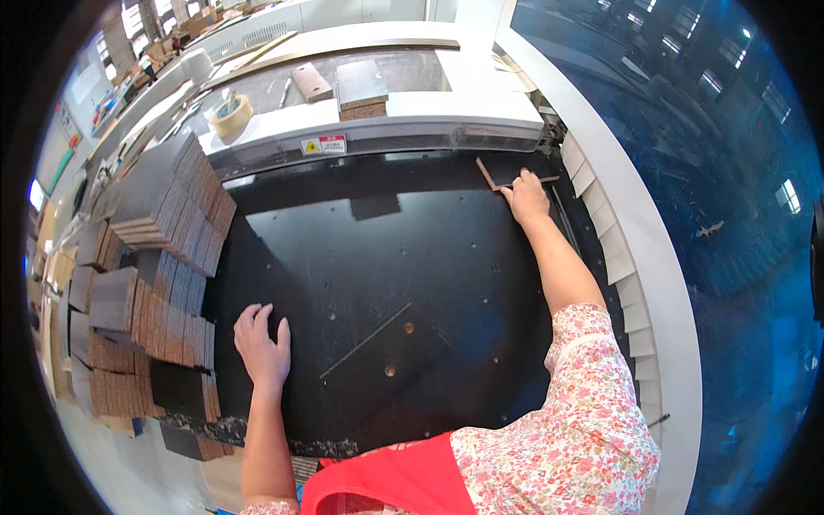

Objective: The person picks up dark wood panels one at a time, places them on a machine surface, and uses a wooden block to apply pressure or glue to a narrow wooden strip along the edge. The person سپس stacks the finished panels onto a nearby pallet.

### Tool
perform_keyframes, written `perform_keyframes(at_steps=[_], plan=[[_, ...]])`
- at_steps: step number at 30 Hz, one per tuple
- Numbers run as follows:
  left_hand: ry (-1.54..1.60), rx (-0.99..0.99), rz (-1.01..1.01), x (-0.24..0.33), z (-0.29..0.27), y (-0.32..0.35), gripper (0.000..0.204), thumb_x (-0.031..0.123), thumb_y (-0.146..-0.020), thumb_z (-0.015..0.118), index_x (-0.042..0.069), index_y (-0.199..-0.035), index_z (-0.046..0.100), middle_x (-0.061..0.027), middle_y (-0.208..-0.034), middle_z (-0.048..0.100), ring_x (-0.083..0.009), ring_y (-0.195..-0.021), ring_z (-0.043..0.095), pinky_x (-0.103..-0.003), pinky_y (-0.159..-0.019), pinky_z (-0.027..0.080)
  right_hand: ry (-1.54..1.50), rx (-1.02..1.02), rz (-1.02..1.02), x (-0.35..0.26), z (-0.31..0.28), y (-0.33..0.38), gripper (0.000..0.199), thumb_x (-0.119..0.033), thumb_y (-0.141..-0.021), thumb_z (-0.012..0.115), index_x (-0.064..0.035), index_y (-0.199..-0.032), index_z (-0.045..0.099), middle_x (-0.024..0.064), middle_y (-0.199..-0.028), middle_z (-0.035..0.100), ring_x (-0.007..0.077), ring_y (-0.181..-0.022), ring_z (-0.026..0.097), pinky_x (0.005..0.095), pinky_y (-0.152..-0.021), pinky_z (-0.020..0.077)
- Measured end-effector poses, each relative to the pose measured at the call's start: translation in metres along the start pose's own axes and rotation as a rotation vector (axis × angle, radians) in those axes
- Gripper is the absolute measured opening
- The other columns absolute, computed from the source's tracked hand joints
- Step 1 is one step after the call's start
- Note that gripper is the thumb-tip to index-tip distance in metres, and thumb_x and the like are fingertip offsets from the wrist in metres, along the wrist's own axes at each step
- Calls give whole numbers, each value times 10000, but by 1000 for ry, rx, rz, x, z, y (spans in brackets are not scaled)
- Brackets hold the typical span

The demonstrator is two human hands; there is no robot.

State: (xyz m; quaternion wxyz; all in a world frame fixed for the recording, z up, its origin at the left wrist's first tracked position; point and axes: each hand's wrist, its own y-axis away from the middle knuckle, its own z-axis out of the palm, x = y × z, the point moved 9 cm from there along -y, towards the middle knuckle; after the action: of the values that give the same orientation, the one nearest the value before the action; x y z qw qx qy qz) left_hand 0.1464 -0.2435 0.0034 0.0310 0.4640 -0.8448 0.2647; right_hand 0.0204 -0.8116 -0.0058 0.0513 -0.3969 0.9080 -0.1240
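Observation:
At the far right corner of the black table, my right hand holds the near edge of a small dark board. The board lies flat with its pale brown cut edges showing, and my fingers cover part of it. On the left side, my left hand rests low over the black surface with its fingers apart and nothing in it. Close to its left stand piles of dark-faced boards with brown particleboard edges; one is a tall stack, another a lower stack.
A white ledge runs along the back. On it are a tape roll, a reddish-brown board and a small pile of boards. Pale overlapping flaps and a white frame border the right side, beside a blue glossy panel.

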Motion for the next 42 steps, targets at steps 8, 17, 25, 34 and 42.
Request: perform_keyframes(at_steps=[8, 17, 25, 34, 42], plan=[[-9, -33, -5, 6, 2, -3, 362, 188, -854, 700, 54, -1182, 628, -133, -1266, 561, -348, -1206, 502, -465, -1037, 384, -46, 14, 222, 41, 23, -52, 680, -517, -949, 603, 86, -1264, 608, 198, -1540, 397, 364, -1446, 347, 455, -1122, 410], [-55, 25, -64, -16, -13, 13, 359, 216, -818, 725, 65, -1137, 657, -137, -1235, 584, -350, -1173, 524, -466, -1011, 406, 2, 6, 300, -30, -10, -45, 875, -762, -872, 496, 25, -1199, 691, 281, -1436, 496, 423, -1342, 466, 522, -1079, 416], [45, 20, -26, 9, -11, -8, 370, 263, -803, 757, 78, -1113, 677, -111, -1198, 590, -321, -1172, 532, -460, -1014, 409, 37, -103, 663, 41, 16, -40, 1082, -760, -887, 468, 83, -1531, 257, 342, -1585, 203, 477, -1472, 213, 579, -1189, 161], [57, 14, -56, -1, -9, 3, 375, 266, -816, 749, 84, -1133, 666, -104, -1229, 573, -312, -1194, 517, -451, -1035, 393, -5, -172, 631, 24, 31, -45, 1128, -799, -898, 380, 130, -1518, 224, 317, -1615, 149, 425, -1519, 126, 558, -1206, 147], [53, 30, -41, 3, -11, 0, 373, 267, -817, 748, 79, -1128, 663, -103, -1227, 578, -314, -1194, 516, -454, -1034, 392, 23, -124, 625, 26, 25, -43, 1111, -790, -900, 390, 135, -1503, 274, 340, -1598, 186, 431, -1509, 175, 536, -1205, 178]])
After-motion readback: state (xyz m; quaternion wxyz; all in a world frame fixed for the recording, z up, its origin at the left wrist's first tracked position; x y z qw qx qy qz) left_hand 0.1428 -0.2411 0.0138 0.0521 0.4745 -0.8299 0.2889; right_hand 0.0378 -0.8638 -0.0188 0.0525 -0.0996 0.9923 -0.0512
